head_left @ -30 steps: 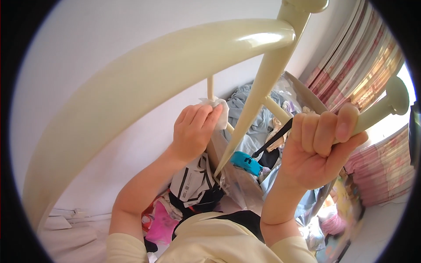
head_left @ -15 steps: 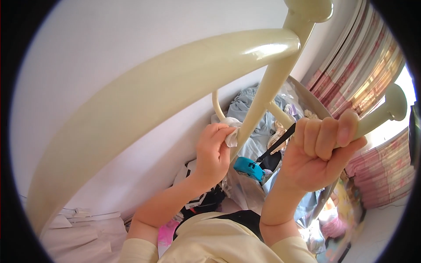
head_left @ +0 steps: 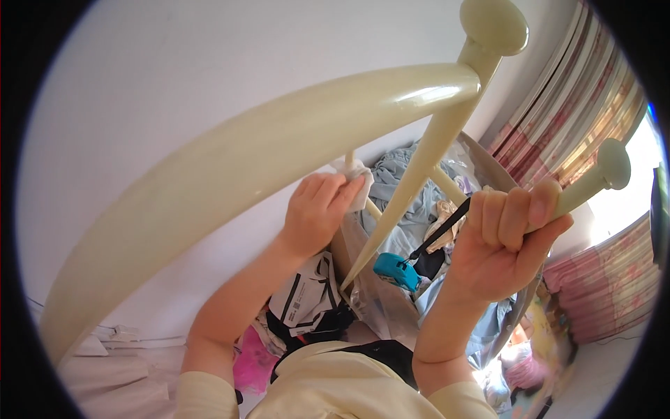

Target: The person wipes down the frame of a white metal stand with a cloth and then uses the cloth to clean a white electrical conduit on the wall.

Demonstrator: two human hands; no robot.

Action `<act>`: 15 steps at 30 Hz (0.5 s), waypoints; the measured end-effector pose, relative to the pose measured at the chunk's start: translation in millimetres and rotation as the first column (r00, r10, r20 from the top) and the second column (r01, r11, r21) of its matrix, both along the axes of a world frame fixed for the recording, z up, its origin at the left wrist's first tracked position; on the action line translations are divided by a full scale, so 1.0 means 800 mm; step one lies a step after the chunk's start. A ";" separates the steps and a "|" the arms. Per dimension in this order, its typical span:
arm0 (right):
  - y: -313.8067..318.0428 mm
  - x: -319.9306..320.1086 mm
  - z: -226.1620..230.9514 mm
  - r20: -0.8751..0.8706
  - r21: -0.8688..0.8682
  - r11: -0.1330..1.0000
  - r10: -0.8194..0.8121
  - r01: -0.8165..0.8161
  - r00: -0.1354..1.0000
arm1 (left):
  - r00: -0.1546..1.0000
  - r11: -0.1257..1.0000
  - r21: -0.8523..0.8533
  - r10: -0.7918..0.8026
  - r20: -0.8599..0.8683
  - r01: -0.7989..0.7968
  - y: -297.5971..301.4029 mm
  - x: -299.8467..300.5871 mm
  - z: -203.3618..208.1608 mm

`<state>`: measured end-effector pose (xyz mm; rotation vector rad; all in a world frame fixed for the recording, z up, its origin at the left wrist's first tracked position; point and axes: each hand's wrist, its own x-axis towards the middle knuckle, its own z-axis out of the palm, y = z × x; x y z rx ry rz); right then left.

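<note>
A cream tubular frame [head_left: 279,133] spans the view, its wide curved rail joining an upright with a round knob [head_left: 494,26] on top. My left hand [head_left: 314,220] pinches a crumpled white cloth or tissue [head_left: 360,187] against a thin bar of the frame, below the curved rail. On the right, my right hand [head_left: 497,244] is wrapped round a second cream post [head_left: 583,193], whose flat round cap sticks out past the fist. A small turquoise case [head_left: 396,271] hangs on a black strap [head_left: 441,230] that runs up beside my right hand.
Behind the frame stands a large box [head_left: 485,157] lined with clear plastic, full of grey-blue clothes [head_left: 401,174]. A black and white bag [head_left: 305,297] and a pink item [head_left: 252,363] lie below my left arm. White wall rises at left; patterned curtains [head_left: 558,105] hang by a bright window.
My left hand has moved left and up with the white cloth, from beside the upright to the thin bar. The frame sits slightly lower in view. My right hand keeps its grip.
</note>
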<state>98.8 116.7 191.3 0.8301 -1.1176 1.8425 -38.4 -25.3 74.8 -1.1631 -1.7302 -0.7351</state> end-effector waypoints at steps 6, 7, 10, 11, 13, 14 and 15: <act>0.002 0.001 -0.004 0.015 0.009 1.000 -0.012 0.012 1.000 | 0.996 0.997 -0.040 -0.065 -0.054 0.063 -0.004 -0.016 0.023; 0.003 0.001 -0.005 0.009 0.001 1.000 -0.017 0.017 1.000 | 0.997 0.997 -0.036 -0.069 -0.043 0.068 -0.001 -0.018 0.015; -0.004 0.002 0.001 -0.009 -0.006 1.000 -0.011 0.011 1.000 | 0.994 0.998 -0.056 0.010 -0.110 -0.016 -0.005 -0.021 -0.006; -0.007 0.003 0.003 -0.024 0.000 1.000 -0.018 0.018 1.000 | 0.995 1.000 -0.001 0.010 -0.100 -0.010 -0.003 -0.020 -0.012; 0.000 0.004 0.002 -0.011 0.045 0.998 -0.032 0.033 0.999 | 0.997 0.997 0.068 -0.016 -0.075 0.021 0.010 -0.014 -0.026; 0.003 0.004 0.001 -0.008 0.085 0.996 -0.039 0.039 0.999 | 1.000 0.996 0.087 -0.019 -0.009 0.019 0.013 -0.008 -0.031; 0.004 0.003 0.000 -0.002 0.088 0.995 -0.046 0.046 0.999 | 0.998 0.994 0.106 -0.026 0.057 0.019 0.016 -0.002 -0.036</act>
